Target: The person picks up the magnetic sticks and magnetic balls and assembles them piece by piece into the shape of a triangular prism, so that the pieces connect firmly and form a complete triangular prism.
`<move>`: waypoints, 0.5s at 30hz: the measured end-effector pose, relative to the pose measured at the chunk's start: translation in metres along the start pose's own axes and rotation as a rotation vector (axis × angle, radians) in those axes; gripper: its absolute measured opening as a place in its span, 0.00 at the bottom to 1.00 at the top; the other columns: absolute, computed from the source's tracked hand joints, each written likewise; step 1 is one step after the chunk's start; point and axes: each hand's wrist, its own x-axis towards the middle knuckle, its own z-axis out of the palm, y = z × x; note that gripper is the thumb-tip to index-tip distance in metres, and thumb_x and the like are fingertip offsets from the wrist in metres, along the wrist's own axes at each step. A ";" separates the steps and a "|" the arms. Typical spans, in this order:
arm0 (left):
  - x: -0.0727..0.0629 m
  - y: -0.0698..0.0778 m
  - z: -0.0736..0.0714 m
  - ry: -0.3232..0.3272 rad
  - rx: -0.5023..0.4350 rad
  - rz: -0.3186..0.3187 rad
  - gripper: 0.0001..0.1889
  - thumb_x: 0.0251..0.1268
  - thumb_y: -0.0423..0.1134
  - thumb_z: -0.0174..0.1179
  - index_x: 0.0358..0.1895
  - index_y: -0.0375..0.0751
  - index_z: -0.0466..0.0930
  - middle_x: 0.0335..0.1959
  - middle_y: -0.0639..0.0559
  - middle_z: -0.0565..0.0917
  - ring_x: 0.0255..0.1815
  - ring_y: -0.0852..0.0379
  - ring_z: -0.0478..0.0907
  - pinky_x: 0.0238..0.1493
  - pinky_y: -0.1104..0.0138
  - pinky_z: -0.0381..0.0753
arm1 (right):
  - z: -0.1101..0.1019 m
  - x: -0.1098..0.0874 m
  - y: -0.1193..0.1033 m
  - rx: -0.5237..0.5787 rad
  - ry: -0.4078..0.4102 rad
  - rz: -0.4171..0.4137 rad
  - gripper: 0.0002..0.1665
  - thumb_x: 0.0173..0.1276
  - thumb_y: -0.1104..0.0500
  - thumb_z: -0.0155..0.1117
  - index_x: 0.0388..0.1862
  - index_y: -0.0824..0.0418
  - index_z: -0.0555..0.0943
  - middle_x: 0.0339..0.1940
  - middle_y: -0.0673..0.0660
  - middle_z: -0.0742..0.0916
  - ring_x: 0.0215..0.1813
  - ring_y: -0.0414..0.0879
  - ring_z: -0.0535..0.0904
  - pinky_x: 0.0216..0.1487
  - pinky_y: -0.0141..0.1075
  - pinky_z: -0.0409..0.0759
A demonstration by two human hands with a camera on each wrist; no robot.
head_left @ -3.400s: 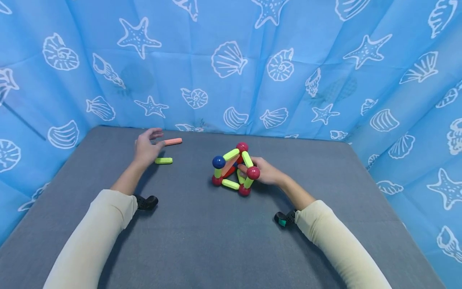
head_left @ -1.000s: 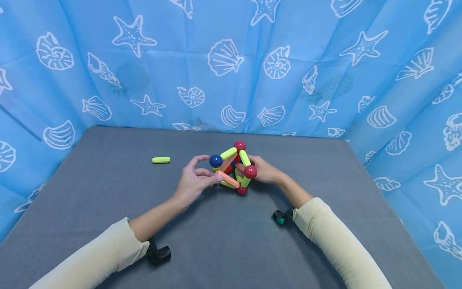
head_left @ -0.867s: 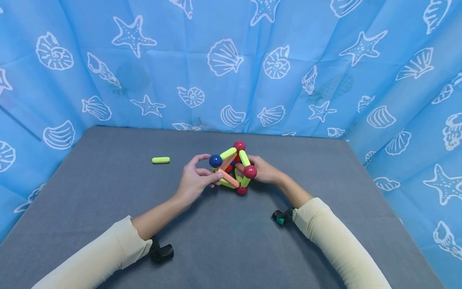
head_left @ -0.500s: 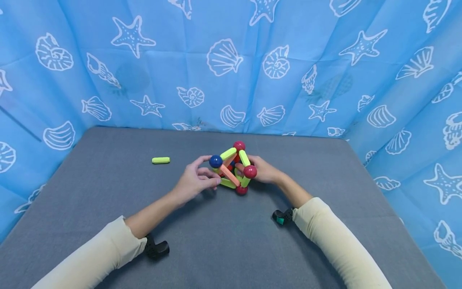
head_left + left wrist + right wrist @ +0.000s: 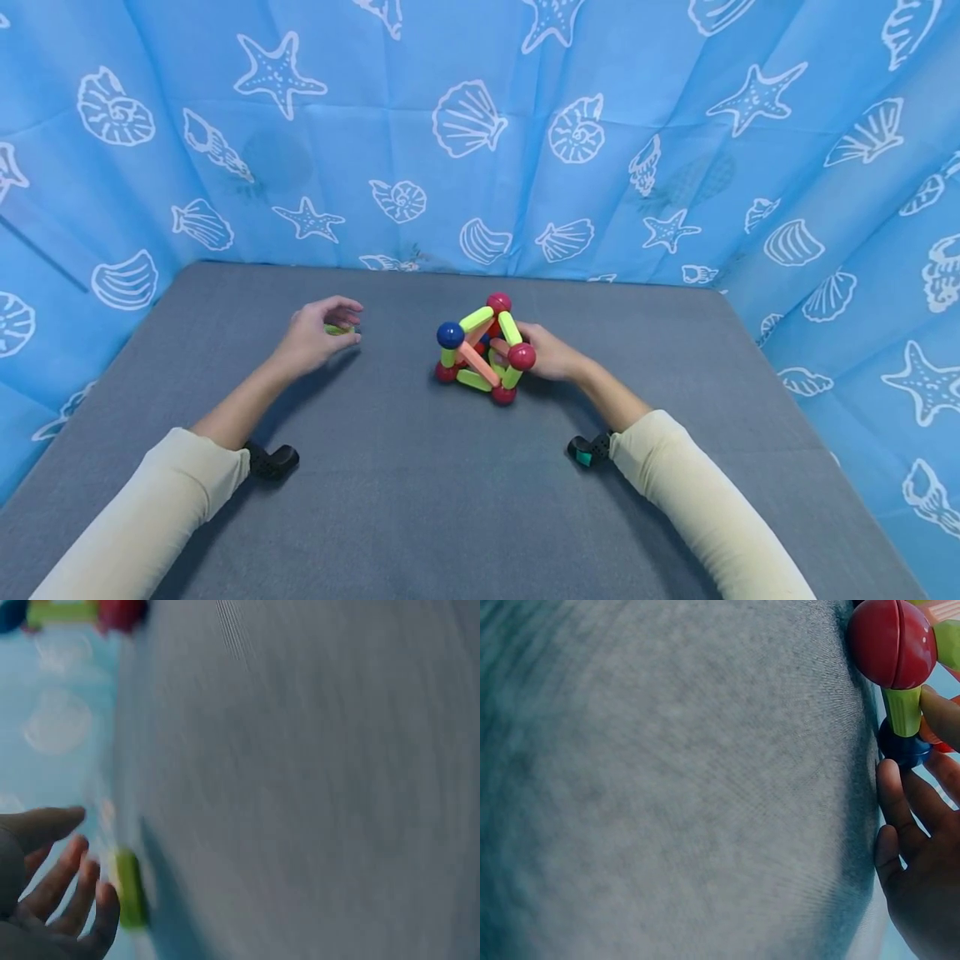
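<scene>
Near the middle of the table stands a frame of magnetic sticks and balls, with lime, orange and red sticks between red and blue balls. My right hand holds its right side. Up close in the right wrist view, a digit presses along a lime stick, while other fingertips lie by a blue ball. Over at the left, my left hand hovers around a loose lime stick, thumb and fingers spread apart. The left wrist view shows this stick just beyond the fingertips.
Grey cloth covers the table. A blue curtain with white shells and starfish hangs along the back and sides. Each wrist carries a black camera mount, one at the left and one at the right.
The left hand brought an orange stick to the frame's front, set it slanting between the blue ball and a lower red ball, let go and moved left to the loose lime stick. The right hand stayed.
</scene>
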 end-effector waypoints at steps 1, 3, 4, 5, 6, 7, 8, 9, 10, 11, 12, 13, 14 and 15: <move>0.000 -0.006 -0.004 0.022 0.034 -0.010 0.21 0.62 0.26 0.66 0.59 0.31 0.76 0.53 0.34 0.82 0.55 0.39 0.78 0.56 0.46 0.74 | 0.000 0.000 0.000 0.003 -0.001 -0.001 0.18 0.78 0.59 0.54 0.61 0.66 0.74 0.46 0.61 0.84 0.47 0.52 0.80 0.52 0.43 0.80; -0.002 -0.018 -0.012 0.054 0.090 -0.034 0.22 0.62 0.25 0.66 0.59 0.30 0.75 0.56 0.33 0.80 0.60 0.36 0.74 0.60 0.42 0.69 | 0.000 -0.001 0.000 0.009 -0.009 -0.009 0.17 0.78 0.59 0.53 0.59 0.67 0.75 0.45 0.61 0.84 0.46 0.52 0.80 0.52 0.43 0.79; -0.003 -0.022 -0.016 0.063 0.103 -0.044 0.22 0.62 0.24 0.65 0.60 0.30 0.75 0.56 0.33 0.79 0.60 0.35 0.73 0.60 0.42 0.69 | 0.000 -0.001 0.000 0.014 -0.013 -0.013 0.16 0.78 0.59 0.53 0.58 0.67 0.75 0.44 0.61 0.84 0.46 0.52 0.80 0.52 0.43 0.79; -0.003 -0.027 -0.019 0.066 0.109 -0.055 0.22 0.62 0.24 0.65 0.60 0.30 0.75 0.56 0.32 0.80 0.59 0.35 0.74 0.60 0.42 0.69 | 0.000 -0.001 -0.001 0.018 -0.018 -0.017 0.15 0.78 0.59 0.53 0.57 0.67 0.75 0.43 0.62 0.84 0.45 0.52 0.79 0.51 0.43 0.78; -0.004 -0.030 -0.021 0.064 0.110 -0.064 0.22 0.62 0.23 0.65 0.60 0.29 0.75 0.55 0.32 0.80 0.58 0.35 0.74 0.59 0.42 0.69 | 0.000 -0.002 -0.001 0.020 -0.021 -0.022 0.15 0.79 0.59 0.52 0.57 0.67 0.75 0.42 0.62 0.84 0.44 0.52 0.79 0.51 0.43 0.78; -0.004 -0.033 -0.023 0.061 0.109 -0.071 0.22 0.62 0.23 0.64 0.59 0.29 0.75 0.53 0.32 0.81 0.57 0.36 0.76 0.58 0.43 0.70 | 0.000 -0.002 -0.001 0.022 -0.023 -0.024 0.14 0.78 0.60 0.52 0.56 0.67 0.74 0.42 0.62 0.84 0.44 0.53 0.79 0.51 0.43 0.78; -0.004 -0.035 -0.025 0.054 0.107 -0.074 0.22 0.62 0.23 0.64 0.59 0.29 0.75 0.52 0.32 0.82 0.55 0.37 0.77 0.56 0.44 0.72 | 0.000 -0.002 -0.001 0.025 -0.021 -0.023 0.15 0.78 0.60 0.53 0.57 0.67 0.74 0.42 0.62 0.84 0.44 0.53 0.79 0.50 0.43 0.78; -0.004 -0.037 -0.026 0.044 0.104 -0.076 0.22 0.62 0.23 0.64 0.59 0.29 0.75 0.50 0.33 0.83 0.53 0.38 0.78 0.55 0.45 0.73 | 0.000 -0.002 -0.001 0.027 -0.019 -0.021 0.15 0.78 0.60 0.53 0.57 0.67 0.74 0.42 0.62 0.84 0.44 0.52 0.79 0.50 0.43 0.78; -0.003 -0.038 -0.027 0.033 0.102 -0.075 0.22 0.62 0.24 0.65 0.60 0.29 0.75 0.48 0.33 0.84 0.51 0.39 0.79 0.53 0.46 0.73 | 0.000 -0.002 -0.001 0.027 -0.016 -0.017 0.16 0.78 0.60 0.53 0.58 0.67 0.74 0.43 0.62 0.84 0.44 0.52 0.79 0.50 0.43 0.78; -0.003 -0.038 -0.028 0.023 0.107 -0.075 0.22 0.62 0.24 0.65 0.60 0.29 0.75 0.48 0.34 0.85 0.50 0.40 0.79 0.52 0.47 0.74 | 0.000 -0.002 -0.001 0.026 -0.013 -0.011 0.16 0.78 0.60 0.53 0.59 0.67 0.74 0.43 0.61 0.84 0.45 0.52 0.79 0.50 0.42 0.79; -0.002 -0.038 -0.029 0.016 0.113 -0.072 0.22 0.62 0.25 0.65 0.60 0.29 0.75 0.47 0.35 0.85 0.49 0.41 0.79 0.51 0.49 0.73 | -0.001 -0.002 -0.001 0.024 -0.011 -0.008 0.16 0.78 0.59 0.53 0.59 0.67 0.75 0.43 0.61 0.84 0.45 0.52 0.79 0.50 0.42 0.79; -0.002 -0.038 -0.029 0.010 0.117 -0.067 0.22 0.63 0.26 0.65 0.60 0.29 0.75 0.47 0.35 0.85 0.48 0.42 0.79 0.49 0.50 0.74 | -0.001 -0.001 -0.001 0.023 -0.010 -0.006 0.16 0.78 0.59 0.53 0.59 0.67 0.75 0.43 0.62 0.84 0.45 0.53 0.79 0.50 0.42 0.79; -0.001 -0.037 -0.029 0.004 0.119 -0.062 0.22 0.63 0.26 0.65 0.60 0.29 0.75 0.47 0.35 0.85 0.48 0.43 0.79 0.48 0.52 0.74 | -0.001 -0.001 -0.001 0.021 -0.011 -0.004 0.16 0.78 0.59 0.53 0.59 0.67 0.75 0.43 0.62 0.84 0.45 0.53 0.79 0.50 0.42 0.79; -0.001 -0.036 -0.028 -0.002 0.118 -0.061 0.22 0.64 0.27 0.65 0.61 0.30 0.74 0.47 0.36 0.85 0.47 0.43 0.79 0.47 0.54 0.74 | 0.000 0.000 -0.001 0.019 -0.013 -0.002 0.16 0.79 0.58 0.53 0.58 0.67 0.75 0.43 0.62 0.83 0.45 0.53 0.79 0.50 0.42 0.78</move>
